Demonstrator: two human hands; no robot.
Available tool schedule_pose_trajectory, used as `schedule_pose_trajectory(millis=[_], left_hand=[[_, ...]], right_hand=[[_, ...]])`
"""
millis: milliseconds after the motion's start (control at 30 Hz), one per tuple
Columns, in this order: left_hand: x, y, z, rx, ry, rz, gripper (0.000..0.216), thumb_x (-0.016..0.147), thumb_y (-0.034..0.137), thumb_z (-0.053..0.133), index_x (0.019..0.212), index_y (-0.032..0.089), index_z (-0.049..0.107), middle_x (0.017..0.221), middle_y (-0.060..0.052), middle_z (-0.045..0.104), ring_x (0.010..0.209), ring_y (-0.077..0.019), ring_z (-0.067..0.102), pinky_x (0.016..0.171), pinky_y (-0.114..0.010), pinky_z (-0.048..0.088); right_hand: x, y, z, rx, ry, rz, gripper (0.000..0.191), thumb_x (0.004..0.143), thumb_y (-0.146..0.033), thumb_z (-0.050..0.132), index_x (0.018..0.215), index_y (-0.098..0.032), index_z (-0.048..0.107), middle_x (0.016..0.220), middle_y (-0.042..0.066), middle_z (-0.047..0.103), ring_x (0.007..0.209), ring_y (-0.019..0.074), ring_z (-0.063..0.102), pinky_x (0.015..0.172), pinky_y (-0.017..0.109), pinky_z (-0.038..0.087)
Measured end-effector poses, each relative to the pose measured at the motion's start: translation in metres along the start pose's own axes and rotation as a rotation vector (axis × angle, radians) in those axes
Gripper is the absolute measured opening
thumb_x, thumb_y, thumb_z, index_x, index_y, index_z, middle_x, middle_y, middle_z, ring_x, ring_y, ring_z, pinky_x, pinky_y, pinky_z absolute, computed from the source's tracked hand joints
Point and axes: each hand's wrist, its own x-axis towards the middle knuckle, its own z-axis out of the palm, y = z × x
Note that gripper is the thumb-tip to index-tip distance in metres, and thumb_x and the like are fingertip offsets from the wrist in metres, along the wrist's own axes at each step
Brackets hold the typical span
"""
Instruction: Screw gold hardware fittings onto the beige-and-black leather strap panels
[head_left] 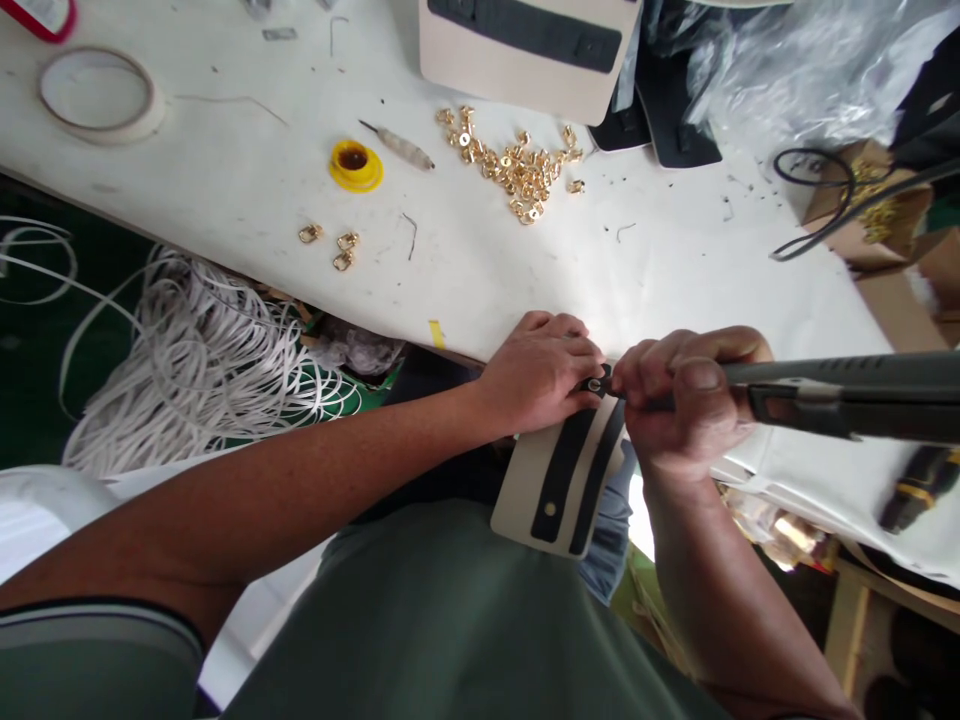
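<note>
A beige leather panel [519,490] with black straps lies over the table's front edge and my lap, a round metal stud showing near its lower end. My left hand [536,375] presses on the upper part of the panel, fingers bent around it, thumb beside a small metal fitting [595,385] on the black strap. My right hand [686,395] is closed around the front end of a long grey electric screwdriver [847,395]. Its tip points left at the fitting; whether it touches is hidden by the fingers.
On the white table lie a heap of gold hardware [525,172], a few gold clasps [345,250], an awl [401,147], a yellow roll [356,165] and masking tape [101,92]. Another beige panel [525,60] is at the back. White cord [202,370] piles at left; a cable [847,225] hangs right.
</note>
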Motion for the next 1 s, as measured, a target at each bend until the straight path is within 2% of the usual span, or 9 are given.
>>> schedule_pose_trajectory(millis=[233, 467, 733, 1000], left_hand=[[-0.0004, 0.0034, 0.0011, 0.016, 0.027, 0.004, 0.016, 0.091, 0.037, 0.079, 0.098, 0.024, 0.074, 0.114, 0.0, 0.08, 0.125, -0.0276, 0.06, 0.1, -0.047, 0.035], [-0.0017, 0.004, 0.0041, 0.025, 0.041, 0.007, 0.017, 0.091, 0.036, 0.079, 0.106, 0.028, 0.076, 0.116, -0.001, 0.079, 0.125, -0.0289, 0.058, 0.099, -0.048, 0.035], [-0.0001, 0.0023, 0.0047, -0.007, 0.05, 0.001, 0.011, 0.092, 0.034, 0.078, 0.099, 0.026, 0.076, 0.113, 0.002, 0.079, 0.124, -0.0271, 0.059, 0.099, -0.049, 0.034], [0.001, 0.0034, 0.0025, 0.003, 0.024, -0.002, 0.01, 0.093, 0.032, 0.075, 0.098, 0.024, 0.074, 0.115, -0.002, 0.078, 0.126, -0.0286, 0.057, 0.1, -0.05, 0.034]], right_hand=[[-0.0065, -0.0026, 0.0003, -0.043, 0.029, -0.037, 0.026, 0.088, -0.031, 0.08, 0.084, -0.023, 0.055, 0.06, -0.009, 0.051, 0.045, 0.0111, 0.045, 0.046, 0.029, 0.044], [-0.0047, -0.0035, -0.0009, -0.055, 0.107, -0.023, 0.03, 0.085, -0.039, 0.08, 0.082, -0.024, 0.054, 0.058, -0.01, 0.046, 0.042, 0.0101, 0.039, 0.04, 0.027, 0.04], [-0.0042, -0.0032, 0.003, -0.044, 0.058, -0.025, 0.023, 0.088, -0.029, 0.075, 0.081, -0.024, 0.053, 0.057, -0.01, 0.047, 0.04, 0.0092, 0.038, 0.039, 0.026, 0.039], [0.0, -0.0059, 0.0058, -0.063, 0.049, 0.026, 0.023, 0.084, -0.023, 0.073, 0.076, -0.024, 0.051, 0.054, -0.011, 0.044, 0.039, 0.0089, 0.038, 0.039, 0.026, 0.04]])
